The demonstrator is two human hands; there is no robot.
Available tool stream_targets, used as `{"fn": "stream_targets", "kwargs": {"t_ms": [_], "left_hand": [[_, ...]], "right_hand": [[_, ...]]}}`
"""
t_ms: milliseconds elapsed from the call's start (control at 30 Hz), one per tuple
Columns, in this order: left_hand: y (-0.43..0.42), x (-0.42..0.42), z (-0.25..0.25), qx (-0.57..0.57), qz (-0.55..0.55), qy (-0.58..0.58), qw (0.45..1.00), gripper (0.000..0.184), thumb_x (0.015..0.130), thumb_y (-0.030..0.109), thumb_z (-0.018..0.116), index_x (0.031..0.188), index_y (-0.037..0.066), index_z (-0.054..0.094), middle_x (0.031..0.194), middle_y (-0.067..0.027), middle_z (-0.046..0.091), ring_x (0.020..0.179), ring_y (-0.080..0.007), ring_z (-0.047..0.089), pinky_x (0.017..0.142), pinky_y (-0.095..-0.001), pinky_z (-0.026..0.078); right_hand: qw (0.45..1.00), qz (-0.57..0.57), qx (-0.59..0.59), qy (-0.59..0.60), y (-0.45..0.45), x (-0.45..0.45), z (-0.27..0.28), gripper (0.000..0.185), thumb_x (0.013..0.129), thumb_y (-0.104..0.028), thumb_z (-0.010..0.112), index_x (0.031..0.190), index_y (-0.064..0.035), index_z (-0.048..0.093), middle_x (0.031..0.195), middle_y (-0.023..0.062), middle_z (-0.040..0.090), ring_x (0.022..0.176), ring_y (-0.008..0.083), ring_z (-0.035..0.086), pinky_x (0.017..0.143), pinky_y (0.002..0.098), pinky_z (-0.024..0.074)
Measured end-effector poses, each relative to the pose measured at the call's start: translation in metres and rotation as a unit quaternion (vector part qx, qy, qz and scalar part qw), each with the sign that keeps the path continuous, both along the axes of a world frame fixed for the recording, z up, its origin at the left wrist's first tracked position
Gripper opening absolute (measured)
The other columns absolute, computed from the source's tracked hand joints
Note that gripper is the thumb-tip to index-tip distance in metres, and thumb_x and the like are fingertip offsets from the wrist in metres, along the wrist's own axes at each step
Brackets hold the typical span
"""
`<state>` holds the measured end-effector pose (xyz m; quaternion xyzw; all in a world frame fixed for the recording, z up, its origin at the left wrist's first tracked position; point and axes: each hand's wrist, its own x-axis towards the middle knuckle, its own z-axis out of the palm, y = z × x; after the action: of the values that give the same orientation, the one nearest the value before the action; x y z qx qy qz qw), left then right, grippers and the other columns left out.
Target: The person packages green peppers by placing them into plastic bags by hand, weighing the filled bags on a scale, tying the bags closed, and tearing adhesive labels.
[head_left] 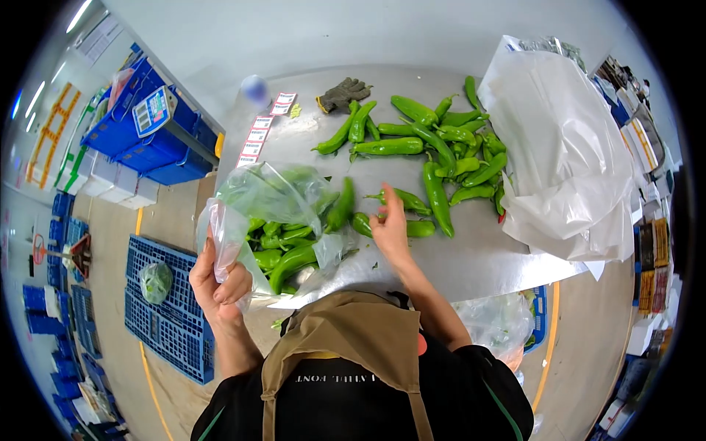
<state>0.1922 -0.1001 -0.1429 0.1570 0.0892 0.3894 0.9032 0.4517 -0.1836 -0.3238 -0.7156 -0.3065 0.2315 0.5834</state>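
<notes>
The left hand (223, 285) is gripping the gathered edge of a clear plastic bag (273, 189), its fingers curled closed around the film. Long green peppers (294, 262) are lying inside the bag on the metal table (471, 257). The right hand (390, 229) is reaching over the table with its fingers partly open and loosely bent, beside two loose peppers (409, 201); whether the fingertips are touching them, one cannot tell. More loose peppers (441, 140) are lying beyond, heaped against a large white plastic bag (562, 140).
</notes>
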Motion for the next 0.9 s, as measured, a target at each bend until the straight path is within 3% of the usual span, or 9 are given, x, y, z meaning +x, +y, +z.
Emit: {"fn": "stream_targets", "kwargs": {"t_ms": [67, 200, 367, 467, 600, 633, 733, 800, 900], "left_hand": [[0.001, -0.007, -0.005, 0.009, -0.005, 0.000, 1.000, 0.036, 0.098, 0.022, 0.034, 0.123, -0.001, 0.043, 0.075, -0.0134, 0.052, 0.033, -0.0062, 0.038, 0.026, -0.0172, 0.030], [-0.003, -0.010, 0.000, 0.024, 0.007, 0.025, 0.999, 0.036, 0.098, 0.022, 0.032, 0.125, 0.001, 0.043, 0.075, -0.0136, 0.054, 0.031, -0.0064, 0.036, 0.026, -0.0172, 0.028], [-0.009, -0.014, 0.002, 0.085, 0.051, 0.099, 0.990, 0.039, 0.097, 0.022, 0.035, 0.130, 0.001, 0.038, 0.084, -0.0142, 0.059, 0.030, -0.0068, 0.034, 0.027, -0.0198, 0.024], [-0.013, -0.018, 0.006, 0.173, 0.106, 0.197, 0.959, 0.048, 0.091, 0.016, 0.049, 0.135, 0.001, 0.035, 0.099, -0.0139, 0.061, 0.030, -0.0091, 0.032, 0.026, -0.0208, 0.020], [-0.018, -0.018, 0.000, 0.313, 0.277, 0.453, 0.787, 0.038, 0.092, 0.016, 0.050, 0.126, -0.002, 0.046, 0.099, -0.0097, 0.059, 0.070, -0.0100, 0.056, 0.063, -0.0193, 0.045], [-0.024, -0.011, 0.009, 0.329, 0.313, 0.513, 0.729, 0.040, 0.089, 0.020, 0.057, 0.120, -0.003, 0.052, 0.092, -0.0058, 0.057, 0.088, -0.0103, 0.050, 0.079, -0.0231, 0.039], [-0.037, 0.008, 0.019, 0.464, 0.482, 0.502, 0.548, 0.030, 0.089, 0.011, 0.051, 0.114, -0.006, 0.053, 0.088, -0.0111, 0.054, 0.086, -0.0174, 0.051, 0.076, -0.0286, 0.042], [-0.040, 0.008, 0.019, 0.545, 0.493, 0.355, 0.578, 0.024, 0.085, 0.005, 0.050, 0.105, -0.006, 0.054, 0.081, -0.0132, 0.054, 0.078, -0.0236, 0.054, 0.073, -0.0315, 0.045], [-0.052, 0.020, 0.026, 0.610, 0.288, 0.294, 0.677, 0.019, 0.080, 0.004, 0.057, 0.097, -0.004, 0.059, 0.078, -0.0131, 0.058, 0.076, -0.0250, 0.059, 0.067, -0.0322, 0.047]], "right_hand": [[0.933, 0.056, -0.103, -0.339, 0.009, 0.006, -0.004, 0.070, 0.067, 0.009, 0.054, 0.132, -0.0149, 0.042, 0.132, 0.0176, 0.036, 0.109, 0.0350, 0.045, 0.088, 0.0407, 0.0422], [0.901, 0.131, -0.107, -0.400, 0.032, 0.005, -0.010, 0.075, 0.062, 0.006, 0.057, 0.131, -0.0205, 0.044, 0.138, 0.0178, 0.028, 0.120, 0.0402, 0.034, 0.094, 0.0482, 0.0332], [0.834, 0.255, -0.091, -0.482, 0.062, 0.009, -0.030, 0.051, 0.064, 0.000, 0.062, 0.114, -0.0124, 0.057, 0.126, 0.0086, 0.048, 0.116, 0.0402, 0.039, 0.092, 0.0491, 0.0350], [0.893, 0.237, 0.034, -0.381, 0.065, 0.028, -0.033, 0.049, 0.065, 0.001, 0.062, 0.112, -0.0096, 0.056, 0.120, 0.0099, 0.051, 0.112, 0.0372, 0.044, 0.092, 0.0441, 0.0385], [0.904, 0.144, 0.136, -0.378, 0.038, 0.026, 0.017, 0.045, 0.062, 0.009, 0.061, 0.105, -0.0048, 0.059, 0.109, 0.0157, 0.052, 0.103, 0.0343, 0.049, 0.088, 0.0395, 0.0436], [0.891, 0.126, 0.168, -0.404, 0.032, 0.025, 0.022, 0.046, 0.060, 0.011, 0.062, 0.103, -0.0053, 0.062, 0.109, 0.0160, 0.051, 0.102, 0.0355, 0.050, 0.086, 0.0408, 0.0454], [0.838, 0.084, 0.265, -0.470, 0.014, 0.019, 0.043, 0.047, 0.058, 0.010, 0.064, 0.101, -0.0072, 0.064, 0.109, 0.0162, 0.050, 0.103, 0.0375, 0.050, 0.086, 0.0436, 0.0461], [0.831, 0.075, 0.299, -0.464, 0.004, 0.013, 0.056, 0.044, 0.059, 0.011, 0.068, 0.099, -0.0085, 0.066, 0.110, 0.0159, 0.050, 0.101, 0.0374, 0.052, 0.084, 0.0438, 0.0479], [0.816, 0.071, 0.333, -0.468, -0.006, 0.004, 0.074, 0.043, 0.062, 0.008, 0.073, 0.101, -0.0071, 0.065, 0.110, 0.0160, 0.050, 0.097, 0.0330, 0.054, 0.082, 0.0402, 0.0492]]}}
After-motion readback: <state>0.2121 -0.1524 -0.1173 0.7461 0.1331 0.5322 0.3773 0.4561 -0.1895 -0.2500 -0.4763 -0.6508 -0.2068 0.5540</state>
